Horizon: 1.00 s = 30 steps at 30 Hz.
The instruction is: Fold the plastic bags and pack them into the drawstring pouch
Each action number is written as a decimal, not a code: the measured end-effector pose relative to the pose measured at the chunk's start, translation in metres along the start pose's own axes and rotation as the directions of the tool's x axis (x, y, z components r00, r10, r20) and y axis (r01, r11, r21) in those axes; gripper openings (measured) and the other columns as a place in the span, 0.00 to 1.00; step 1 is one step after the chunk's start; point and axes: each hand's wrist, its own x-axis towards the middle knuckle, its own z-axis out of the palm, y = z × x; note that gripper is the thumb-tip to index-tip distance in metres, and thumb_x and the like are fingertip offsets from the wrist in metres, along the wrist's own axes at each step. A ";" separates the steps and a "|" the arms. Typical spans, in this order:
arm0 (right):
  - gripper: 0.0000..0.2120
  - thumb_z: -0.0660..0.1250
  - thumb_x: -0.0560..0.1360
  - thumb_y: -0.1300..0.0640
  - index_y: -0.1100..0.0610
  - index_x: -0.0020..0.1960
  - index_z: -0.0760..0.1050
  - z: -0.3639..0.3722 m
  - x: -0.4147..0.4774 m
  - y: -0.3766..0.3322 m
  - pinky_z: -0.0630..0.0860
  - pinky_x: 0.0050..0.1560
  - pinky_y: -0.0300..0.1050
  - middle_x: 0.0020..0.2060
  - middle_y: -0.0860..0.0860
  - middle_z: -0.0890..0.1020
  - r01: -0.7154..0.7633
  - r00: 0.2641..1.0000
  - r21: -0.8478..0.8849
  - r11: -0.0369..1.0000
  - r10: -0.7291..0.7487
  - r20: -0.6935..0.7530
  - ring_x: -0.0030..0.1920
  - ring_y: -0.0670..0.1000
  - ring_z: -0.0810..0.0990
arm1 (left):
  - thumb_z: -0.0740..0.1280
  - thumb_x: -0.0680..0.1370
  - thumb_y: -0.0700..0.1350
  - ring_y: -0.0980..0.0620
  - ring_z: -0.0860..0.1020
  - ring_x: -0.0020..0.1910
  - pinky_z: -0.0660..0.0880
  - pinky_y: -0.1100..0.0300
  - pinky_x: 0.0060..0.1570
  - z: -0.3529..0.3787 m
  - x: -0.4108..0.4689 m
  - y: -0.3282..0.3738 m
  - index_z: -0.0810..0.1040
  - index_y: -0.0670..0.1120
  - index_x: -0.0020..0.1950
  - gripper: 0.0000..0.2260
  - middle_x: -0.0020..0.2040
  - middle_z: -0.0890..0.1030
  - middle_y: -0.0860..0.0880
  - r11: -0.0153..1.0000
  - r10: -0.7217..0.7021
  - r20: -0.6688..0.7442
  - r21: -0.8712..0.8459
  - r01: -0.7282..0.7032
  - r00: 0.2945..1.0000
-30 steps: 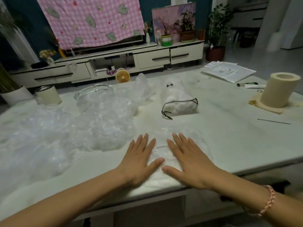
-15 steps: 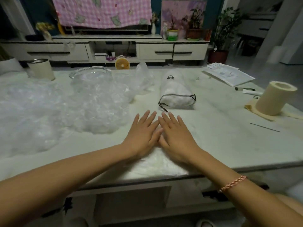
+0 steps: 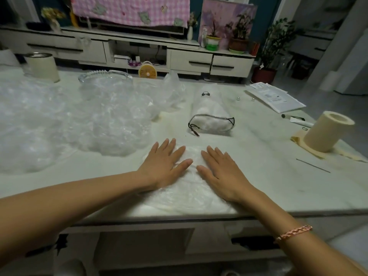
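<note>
Hands have spread apart since half a second ago, when they touched side by side. Left hand (image 3: 163,166) and right hand (image 3: 221,172) lie flat with fingers straight, pressing the plastic bag (image 3: 191,194) onto the table (image 3: 268,176), a strip of bag bare between them. The bag lies on the near side of the drawstring pouch (image 3: 211,116), apart from it. The loose bag pile (image 3: 99,126) sits left of the pouch.

Clear plastic bag (image 3: 191,188) flat at table edge; filled drawstring pouch (image 3: 211,116) behind.
</note>
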 end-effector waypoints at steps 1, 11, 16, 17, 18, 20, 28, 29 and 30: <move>0.30 0.44 0.80 0.40 0.51 0.78 0.45 0.002 -0.001 0.002 0.37 0.73 0.44 0.77 0.49 0.45 -0.008 0.998 -0.001 1.000 0.008 0.063 0.76 0.48 0.40 | 0.45 0.80 0.61 0.50 0.42 0.77 0.39 0.53 0.74 0.001 -0.002 -0.001 0.49 0.50 0.78 0.28 0.78 0.45 0.46 0.999 0.008 -0.050 -0.050 -0.010 0.999; 0.21 0.61 0.70 0.33 0.45 0.55 0.72 -0.032 -0.048 -0.018 0.64 0.61 0.31 0.60 0.39 0.72 0.194 0.981 0.404 0.894 -0.175 -0.085 0.60 0.36 0.68 | 0.47 0.76 0.61 0.61 0.71 0.47 0.70 0.62 0.51 -0.008 -0.058 -0.027 0.76 0.51 0.53 0.22 0.47 0.75 0.58 0.910 0.215 -0.373 -0.260 -0.324 0.903; 0.18 0.57 0.73 0.36 0.48 0.54 0.69 -0.015 -0.057 -0.014 0.58 0.60 0.26 0.64 0.42 0.69 0.351 0.935 0.097 0.931 -0.353 0.009 0.63 0.39 0.65 | 0.46 0.75 0.67 0.61 0.71 0.50 0.66 0.69 0.54 -0.008 -0.062 -0.034 0.78 0.48 0.55 0.30 0.50 0.78 0.54 0.885 0.272 -0.310 -0.291 -0.363 0.911; 0.17 0.55 0.74 0.38 0.48 0.52 0.71 -0.015 -0.056 -0.013 0.60 0.60 0.27 0.63 0.42 0.71 0.329 0.944 0.150 0.933 -0.331 -0.011 0.62 0.39 0.67 | 0.44 0.74 0.70 0.61 0.71 0.52 0.66 0.69 0.55 -0.012 -0.062 -0.035 0.78 0.49 0.56 0.34 0.52 0.78 0.55 0.879 0.285 -0.287 -0.302 -0.368 0.915; 0.14 0.55 0.76 0.40 0.48 0.51 0.72 -0.015 -0.055 -0.011 0.63 0.59 0.28 0.61 0.42 0.74 0.307 0.951 0.204 0.930 -0.308 -0.027 0.60 0.38 0.69 | 0.42 0.72 0.73 0.63 0.71 0.53 0.65 0.70 0.56 -0.015 -0.062 -0.038 0.77 0.50 0.58 0.37 0.54 0.77 0.56 0.877 0.290 -0.250 -0.316 -0.361 0.924; 0.08 0.59 0.78 0.46 0.47 0.47 0.74 -0.018 -0.051 -0.008 0.69 0.57 0.32 0.55 0.42 0.79 0.236 0.971 0.351 0.906 -0.230 -0.060 0.55 0.38 0.75 | 0.40 0.66 0.78 0.66 0.69 0.57 0.63 0.74 0.58 -0.023 -0.064 -0.043 0.73 0.55 0.64 0.42 0.58 0.74 0.61 0.892 0.287 -0.134 -0.324 -0.316 0.948; 0.11 0.63 0.78 0.57 0.60 0.40 0.77 -0.028 -0.010 0.005 0.71 0.33 0.32 0.33 0.52 0.80 -0.075 0.946 0.790 0.608 0.295 -0.137 0.32 0.44 0.76 | 0.65 0.74 0.59 0.55 0.78 0.37 0.72 0.61 0.41 -0.022 -0.034 -0.043 0.80 0.46 0.42 0.17 0.37 0.81 0.50 0.786 -0.016 -0.384 -0.576 -0.226 0.923; 0.12 0.64 0.78 0.57 0.60 0.39 0.77 -0.025 -0.005 0.006 0.68 0.30 0.31 0.30 0.50 0.77 -0.099 0.932 0.774 0.626 0.330 -0.148 0.28 0.40 0.73 | 0.65 0.77 0.55 0.51 0.79 0.36 0.73 0.59 0.40 -0.024 -0.026 -0.040 0.80 0.44 0.41 0.15 0.35 0.80 0.48 0.775 -0.079 -0.348 -0.610 -0.162 0.934; 0.12 0.64 0.78 0.57 0.61 0.38 0.77 -0.023 -0.001 0.007 0.66 0.28 0.30 0.28 0.49 0.75 -0.124 0.918 0.757 0.641 0.364 -0.158 0.25 0.39 0.70 | 0.64 0.78 0.52 0.50 0.78 0.33 0.73 0.59 0.39 -0.026 -0.017 -0.037 0.80 0.43 0.39 0.15 0.33 0.80 0.47 0.776 -0.128 -0.308 -0.623 -0.099 0.943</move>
